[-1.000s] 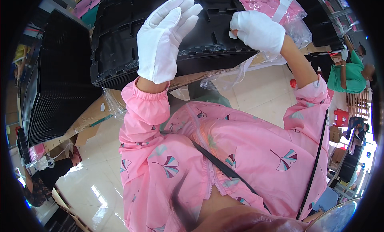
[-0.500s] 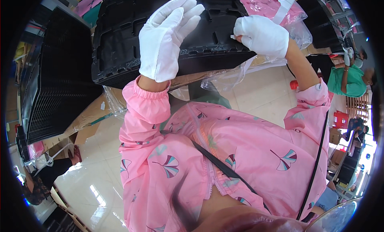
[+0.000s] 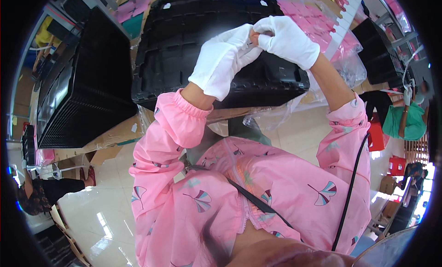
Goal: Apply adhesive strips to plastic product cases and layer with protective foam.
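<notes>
My white-gloved left hand [image 3: 223,62] and white-gloved right hand [image 3: 290,41] meet above a stack of black plastic trays [image 3: 172,59]. Their fingertips are pinched together, with some bare fingertips showing out of the right glove. Whatever lies between them is hidden or too small to name. Ribs and raised edges cross the top tray, and two small white tags, a left one [image 3: 167,5] and a right one [image 3: 263,3], sit near its far edge.
Another black tray stack [image 3: 92,82] stands at left, and a third [image 3: 377,50] at far right. Pink sheets under clear plastic [image 3: 313,27] lie beside a white notched strip [image 3: 345,25]. A person in green [image 3: 405,122] is at right, another in dark clothes [image 3: 43,195] at left.
My right hand has moved left and my left hand right, so their fingertips now meet. The left hand's fingers have closed from an extended pose. The view has shifted slightly.
</notes>
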`<state>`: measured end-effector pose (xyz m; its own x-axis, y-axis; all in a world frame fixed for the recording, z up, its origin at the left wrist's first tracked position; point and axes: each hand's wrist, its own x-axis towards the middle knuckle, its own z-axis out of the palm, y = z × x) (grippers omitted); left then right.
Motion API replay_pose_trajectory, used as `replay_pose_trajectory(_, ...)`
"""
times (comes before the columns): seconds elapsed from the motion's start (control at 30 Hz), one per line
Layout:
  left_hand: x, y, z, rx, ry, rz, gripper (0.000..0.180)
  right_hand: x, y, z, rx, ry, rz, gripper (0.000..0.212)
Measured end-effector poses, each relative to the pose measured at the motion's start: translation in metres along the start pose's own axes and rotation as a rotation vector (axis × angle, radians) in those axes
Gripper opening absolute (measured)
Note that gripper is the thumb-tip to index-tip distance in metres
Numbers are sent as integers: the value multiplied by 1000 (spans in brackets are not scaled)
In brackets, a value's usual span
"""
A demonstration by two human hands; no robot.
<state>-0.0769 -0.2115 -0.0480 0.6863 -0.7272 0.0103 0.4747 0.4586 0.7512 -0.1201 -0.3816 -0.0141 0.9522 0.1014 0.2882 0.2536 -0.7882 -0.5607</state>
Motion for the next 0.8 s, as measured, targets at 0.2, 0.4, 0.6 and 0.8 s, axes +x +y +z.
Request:
replay_pose_trajectory(0.2, 31, 19, -29, 167, 32, -23, 33, 37, 19, -2, 218, -93, 22, 22)
replay_pose_trajectory(0.4, 54, 36, -34, 302, 73, -141, 32, 98, 136, -40, -307, 212, 217, 21)
replay_pose_trajectory(0.6, 57, 32, -40, 276, 25, -199, 31, 114, 185, -36, -314, 37, 310, 23)
replay_pose_trajectory(0.8, 50, 33, -36, 308, 8, -258, 32, 125, 157, -37, -369, -117, 369, 18)
